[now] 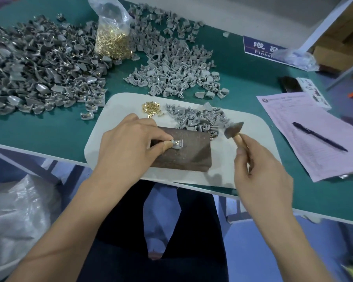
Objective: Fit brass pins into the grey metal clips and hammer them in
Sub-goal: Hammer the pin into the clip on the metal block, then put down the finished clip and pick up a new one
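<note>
A grey metal clip (pixel 177 143) lies on a dark brown block (pixel 189 151), pinched at its left end between the thumb and forefinger of the left hand (pixel 128 147). The block rests on a white mat (pixel 259 143) at the near edge of the green table (pixel 49 131). The right hand (pixel 261 171) curls its fingers round the wooden handle of a small hammer (pixel 234 130), whose head hangs in the air just right of the block. Behind the block lie a small heap of brass pins (pixel 152 108) and a heap of loose clips (pixel 198 119). Farther back stand a clear bag of pins (pixel 112 35) and large clip piles (pixel 39 66). A pen (pixel 319 136) lies on a pink form (pixel 314 135) at right.
</note>
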